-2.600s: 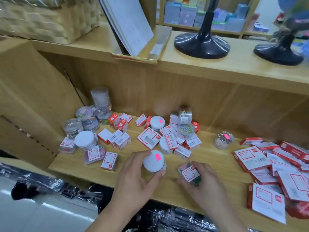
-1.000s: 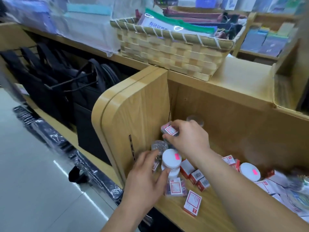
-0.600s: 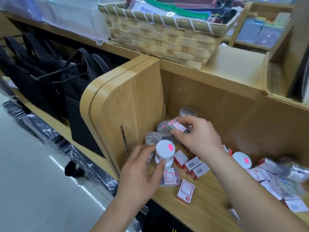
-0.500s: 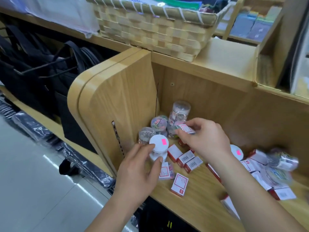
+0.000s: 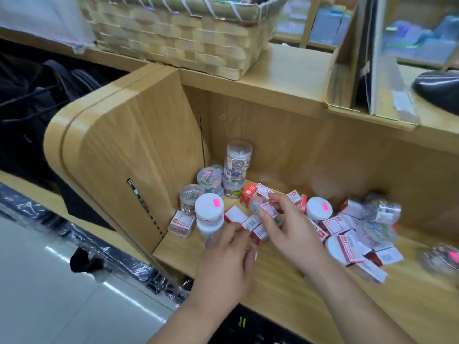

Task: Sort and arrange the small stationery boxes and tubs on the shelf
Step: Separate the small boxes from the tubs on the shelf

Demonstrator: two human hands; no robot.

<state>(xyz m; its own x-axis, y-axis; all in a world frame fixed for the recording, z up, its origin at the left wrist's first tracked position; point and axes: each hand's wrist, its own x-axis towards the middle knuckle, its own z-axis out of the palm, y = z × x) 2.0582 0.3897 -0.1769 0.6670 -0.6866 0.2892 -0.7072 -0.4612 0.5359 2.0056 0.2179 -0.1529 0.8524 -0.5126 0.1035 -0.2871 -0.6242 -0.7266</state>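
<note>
Your left hand [image 5: 223, 259] is hovering low at the front of the shelf [image 5: 285, 291], fingers loosely curled beside the lower of two stacked white-lidded tubs [image 5: 209, 216]; I cannot tell whether it is gripping anything. Your right hand [image 5: 293, 234] is pinching a clear box of coloured clips [image 5: 264, 210] just above the small red-and-white boxes [image 5: 248, 223] crowding the gap between. Behind, clear tubs of clips [image 5: 237, 167] are standing stacked in the corner by the wooden side panel [image 5: 129, 150]. A woven basket [image 5: 186, 38] is sitting on the ledge above.

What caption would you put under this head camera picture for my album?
A right hand holds a clear box beside stacked tubs on a wooden shelf.
</note>
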